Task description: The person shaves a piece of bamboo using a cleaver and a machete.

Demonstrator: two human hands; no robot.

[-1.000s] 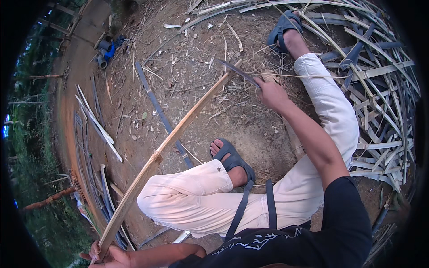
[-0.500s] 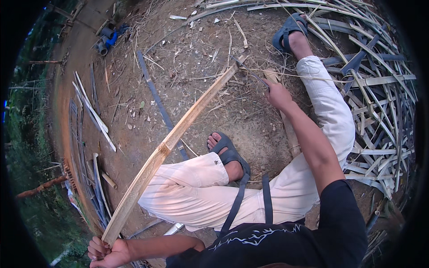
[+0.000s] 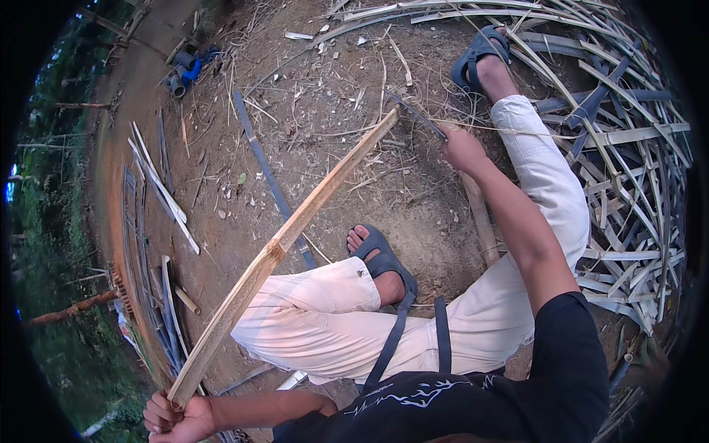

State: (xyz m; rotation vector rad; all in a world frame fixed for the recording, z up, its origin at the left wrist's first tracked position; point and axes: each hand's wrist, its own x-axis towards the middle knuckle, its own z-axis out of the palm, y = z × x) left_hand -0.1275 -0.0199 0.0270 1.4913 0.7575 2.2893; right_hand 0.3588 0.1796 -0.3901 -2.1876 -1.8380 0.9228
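Note:
My left hand (image 3: 177, 417) is closed around the near end of a long split-bamboo strip (image 3: 277, 249) at the lower left. The strip slants up and away across my left leg, with a darker node about midway. My right hand (image 3: 465, 151) is closed on a knife (image 3: 421, 117). Its thin dark blade points up and left, beside the strip's far end; whether they touch I cannot tell. A length of wood (image 3: 481, 218) shows under my right forearm, and whether it joins the knife is hidden.
A tangled heap of bamboo strips (image 3: 635, 192) fills the right side, beside my right leg. A dark strip (image 3: 266, 173) lies on the dirt beyond my left leg. More bamboo pieces (image 3: 164, 188) lie at the left. Pale shavings are scattered across the ground ahead.
The knife blade has shifted slightly up and away and now stands at the strip's tip. The strip's far end has dropped slightly, while my left hand keeps its hold.

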